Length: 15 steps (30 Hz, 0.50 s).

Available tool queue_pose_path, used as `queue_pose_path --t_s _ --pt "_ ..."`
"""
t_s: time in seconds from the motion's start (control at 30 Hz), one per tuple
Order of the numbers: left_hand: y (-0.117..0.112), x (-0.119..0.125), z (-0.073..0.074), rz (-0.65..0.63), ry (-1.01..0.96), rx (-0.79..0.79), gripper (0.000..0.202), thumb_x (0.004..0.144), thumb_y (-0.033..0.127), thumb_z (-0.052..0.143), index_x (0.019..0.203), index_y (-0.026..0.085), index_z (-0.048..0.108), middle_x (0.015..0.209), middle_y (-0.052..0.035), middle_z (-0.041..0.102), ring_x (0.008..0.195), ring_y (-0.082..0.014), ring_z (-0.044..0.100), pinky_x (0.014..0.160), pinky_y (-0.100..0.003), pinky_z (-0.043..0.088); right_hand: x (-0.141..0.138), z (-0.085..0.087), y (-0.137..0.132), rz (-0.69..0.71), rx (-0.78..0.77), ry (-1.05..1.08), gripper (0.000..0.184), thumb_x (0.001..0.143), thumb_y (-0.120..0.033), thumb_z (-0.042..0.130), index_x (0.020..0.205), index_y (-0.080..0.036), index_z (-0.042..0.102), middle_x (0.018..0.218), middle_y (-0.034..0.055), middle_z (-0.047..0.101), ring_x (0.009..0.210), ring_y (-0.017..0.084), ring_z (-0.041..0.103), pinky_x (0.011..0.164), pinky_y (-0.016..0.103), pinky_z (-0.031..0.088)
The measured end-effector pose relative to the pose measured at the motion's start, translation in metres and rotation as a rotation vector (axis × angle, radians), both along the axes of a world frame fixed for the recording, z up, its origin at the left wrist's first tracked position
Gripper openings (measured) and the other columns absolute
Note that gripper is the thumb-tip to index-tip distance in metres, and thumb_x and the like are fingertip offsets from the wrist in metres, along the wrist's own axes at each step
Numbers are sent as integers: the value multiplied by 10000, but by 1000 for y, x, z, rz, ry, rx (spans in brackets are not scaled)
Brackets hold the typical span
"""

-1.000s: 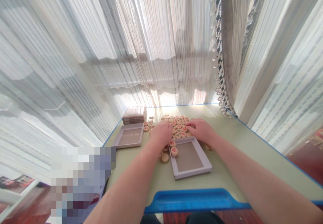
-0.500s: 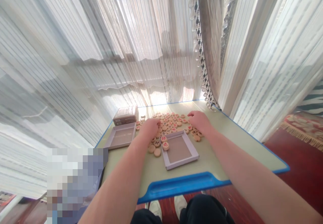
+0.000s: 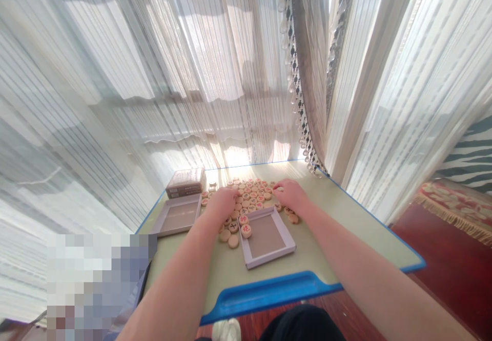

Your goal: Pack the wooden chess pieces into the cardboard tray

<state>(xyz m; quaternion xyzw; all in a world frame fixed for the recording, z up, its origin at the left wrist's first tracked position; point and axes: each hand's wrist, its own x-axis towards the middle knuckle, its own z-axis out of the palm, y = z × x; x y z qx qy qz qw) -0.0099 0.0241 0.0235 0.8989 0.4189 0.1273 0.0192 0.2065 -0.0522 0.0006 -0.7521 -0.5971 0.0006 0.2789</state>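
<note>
Many round wooden Chinese chess pieces (image 3: pixel 251 195) lie spread over the middle of the table, some with red or black characters up and some blank. My left hand (image 3: pixel 222 202) rests at the left side of the spread, fingers curled down among the pieces; what they touch is hidden. At the right side, my right hand (image 3: pixel 291 197) has its fingers bent round a pale chess piece (image 3: pixel 281 189). A shallow open box tray (image 3: pixel 272 254) lies in front of the pieces. Two red-marked pieces (image 3: pixel 244 225) rest on its left rim.
Another shallow box tray (image 3: pixel 177 218) lies at the left, with a brown printed box (image 3: pixel 186 181) behind it. The table (image 3: pixel 346 218) has a blue edge and a blue trough (image 3: pixel 269 292) in front. Sheer curtains (image 3: pixel 215 74) hang behind. A blurred-out patch covers the lower left.
My right hand has moved left and inward, closer to the pieces. The left hand stays over the left side of the spread. The whole view has shifted slightly.
</note>
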Motion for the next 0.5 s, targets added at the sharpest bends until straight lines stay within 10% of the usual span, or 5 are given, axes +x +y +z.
queue_pose_path --t_s 0.27,0.5 --pt "-2 13 -1 -48 -24 137 384 875 277 310 1118 222 602 1211 -51 580 1142 -233 486 961 -364 385 -6 -1 2 106 41 -34 214 737 -288 531 794 -217 724 966 25 662 949 207 513 873 296 378" --pt "9 24 -5 -128 86 -71 491 906 452 181 1281 279 446 1366 -46 441 1294 -296 299 1029 -594 150 -10 1 3 71 43 -68 201 744 -261 511 770 -207 703 901 47 668 895 211 519 808 308 387"
